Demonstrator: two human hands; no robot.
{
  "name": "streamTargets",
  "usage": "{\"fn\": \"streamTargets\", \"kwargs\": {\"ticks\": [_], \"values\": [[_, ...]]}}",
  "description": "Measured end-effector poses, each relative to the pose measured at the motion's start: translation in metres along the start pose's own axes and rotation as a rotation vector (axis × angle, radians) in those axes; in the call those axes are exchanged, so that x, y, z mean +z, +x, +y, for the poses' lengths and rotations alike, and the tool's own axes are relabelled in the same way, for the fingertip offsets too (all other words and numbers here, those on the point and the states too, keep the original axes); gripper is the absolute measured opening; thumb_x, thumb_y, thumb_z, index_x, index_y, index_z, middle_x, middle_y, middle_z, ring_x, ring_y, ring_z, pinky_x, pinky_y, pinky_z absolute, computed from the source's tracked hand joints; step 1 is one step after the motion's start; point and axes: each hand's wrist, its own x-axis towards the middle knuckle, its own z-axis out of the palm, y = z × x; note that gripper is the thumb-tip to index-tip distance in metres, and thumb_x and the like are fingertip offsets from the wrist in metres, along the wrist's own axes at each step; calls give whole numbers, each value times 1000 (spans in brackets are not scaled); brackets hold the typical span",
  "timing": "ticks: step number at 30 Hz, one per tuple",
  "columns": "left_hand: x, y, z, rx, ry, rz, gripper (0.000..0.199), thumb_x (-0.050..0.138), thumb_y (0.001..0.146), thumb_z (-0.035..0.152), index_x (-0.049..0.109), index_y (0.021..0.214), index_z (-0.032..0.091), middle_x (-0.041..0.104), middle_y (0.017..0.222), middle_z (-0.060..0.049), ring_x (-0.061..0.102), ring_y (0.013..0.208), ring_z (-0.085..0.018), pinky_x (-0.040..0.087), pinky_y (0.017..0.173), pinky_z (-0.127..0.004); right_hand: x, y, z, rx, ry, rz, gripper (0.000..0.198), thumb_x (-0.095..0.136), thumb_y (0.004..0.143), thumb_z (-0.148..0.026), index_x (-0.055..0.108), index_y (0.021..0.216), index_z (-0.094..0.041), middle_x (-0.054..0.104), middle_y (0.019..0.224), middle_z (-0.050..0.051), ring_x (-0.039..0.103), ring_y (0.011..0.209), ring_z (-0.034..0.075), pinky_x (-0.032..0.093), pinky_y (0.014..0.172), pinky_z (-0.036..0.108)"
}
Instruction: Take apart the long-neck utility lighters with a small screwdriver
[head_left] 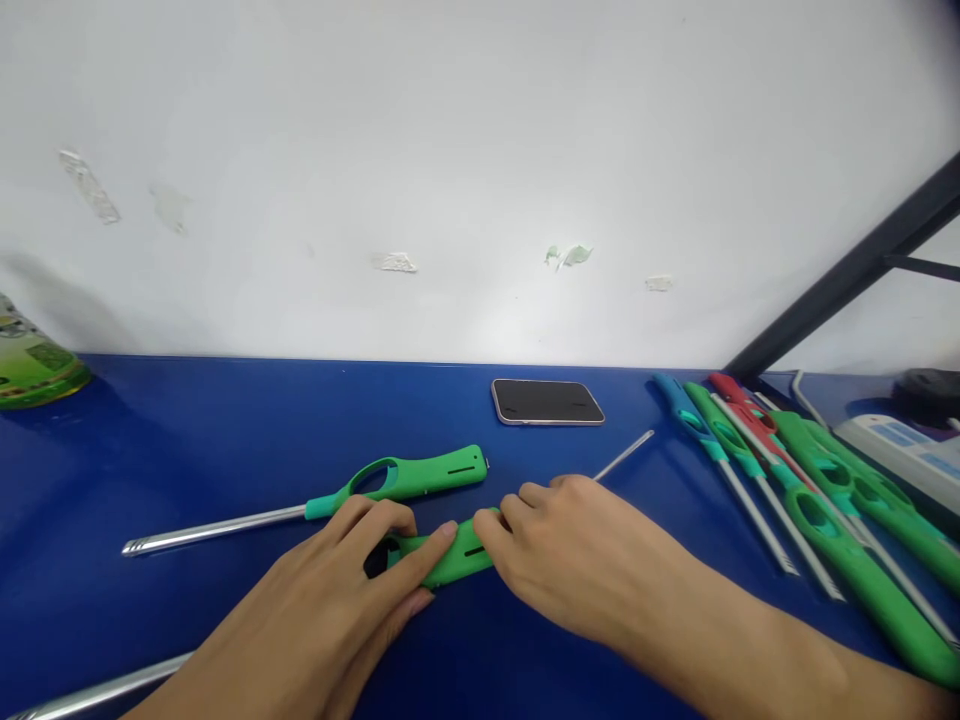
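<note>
My left hand (330, 590) is closed around a green long-reach lighter (457, 560) low over the blue table; its fingers cover the trigger part. The silver barrel (112, 688) comes out to the left beyond my wrist. My right hand (555, 550) is closed at the lighter's butt end, fingertips curled down and hidden. A thin metal rod (625, 455) sticks out past its far side, seemingly held in it; the rod's other end is out of sight. Just beyond my hands lies a second green lighter (442, 474), barrel pointing left.
A phone (547, 402) lies face up near the wall. At the right are several blue, green and red lighters (847, 565) in a pile, beside a white power strip (904, 455) and a dark metal post (832, 270). A green-labelled bottle (37, 365) stands far left.
</note>
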Motion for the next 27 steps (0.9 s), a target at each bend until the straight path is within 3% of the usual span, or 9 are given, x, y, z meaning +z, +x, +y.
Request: {"fn": "streamTargets", "kwargs": {"ticks": [4, 7, 10, 14, 19, 27], "values": [[5, -5, 1, -32, 3, -28, 44, 39, 119, 24, 62, 157, 31, 72, 121, -7, 74, 105, -25, 67, 82, -35, -17, -5, -5, 46, -16, 156, 21, 64, 93, -5, 56, 89, -23, 58, 67, 0, 49, 53, 19, 16, 51, 38], [3, -3, 2, -19, -6, -50, 45, 42, 118, 23, 60, 158, 31, 72, 117, -7, 74, 100, -25, 68, 82, -36, -33, -6, 1, 40, 33, 212, 18, 63, 97, -8, 56, 90, -23, 57, 68, -1, 51, 54, 19, 16, 51, 38], [-2, 2, 1, 30, 12, -19, 41, 45, 117, 22, 65, 153, 28, 74, 113, -6, 76, 98, -23, 69, 79, -31, -41, -5, 15, 30, 75, 87, 22, 69, 99, -10, 56, 88, -24, 60, 71, -1, 54, 54, 19, 10, 49, 39], [-4, 4, 0, 30, 46, 10, 38, 44, 119, 25, 67, 149, 26, 76, 117, -7, 77, 102, -23, 70, 78, -29, -36, -4, 34, 146, 160, -97, 21, 71, 107, -21, 61, 88, -23, 68, 73, 0, 58, 54, 21, 11, 51, 38], [1, 0, 0, 11, 25, 19, 41, 43, 119, 26, 65, 154, 28, 75, 118, -6, 76, 104, -22, 69, 81, -28, -26, -2, 37, 176, 306, -167, 24, 60, 114, -31, 67, 93, -22, 75, 79, 3, 67, 62, 24, 14, 56, 37], [8, -9, -1, -10, 19, 1, 44, 45, 118, 25, 63, 158, 30, 73, 123, -7, 72, 109, -25, 67, 87, -32, -23, 5, 27, 87, 292, -244, 11, 59, 111, -20, 63, 101, -21, 74, 77, 2, 67, 57, 22, 14, 53, 38]]}}
